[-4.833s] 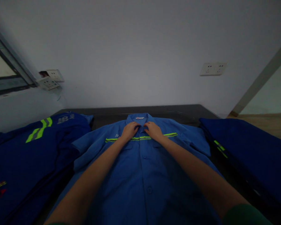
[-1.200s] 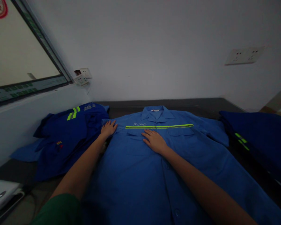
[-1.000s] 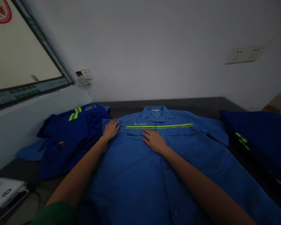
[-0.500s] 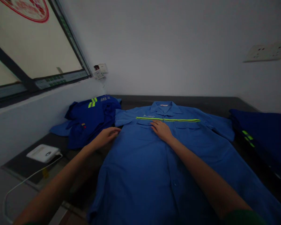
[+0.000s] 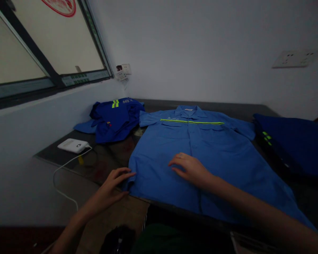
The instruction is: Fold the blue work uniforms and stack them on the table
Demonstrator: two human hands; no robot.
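A light blue short-sleeved work shirt [image 5: 164, 158] lies spread front up on the dark table [image 5: 113, 155], its collar toward the wall. A yellow-green stripe crosses its chest above two pocket flaps. My left hand [image 5: 118, 183] is at the shirt's lower left edge, thumb and fingers apart, the fingertips at the cloth. Over the middle of the shirt is my right hand [image 5: 190, 168], its fingers loosely bent and apart, holding nothing; whether it touches the cloth I cannot tell.
A crumpled dark blue garment [image 5: 113, 120] lies at the back left. Nearer sits a white device [image 5: 72, 145] with a white cable hanging over the edge. Folded dark blue clothes [image 5: 294, 144] are stacked on the right. A wall socket [image 5: 296, 59] is at upper right.
Both hands have come down toward the hem: the left from below the sleeve to the lower edge, the right from the chest pocket to mid-shirt. The view has shifted, showing the table's front edge.
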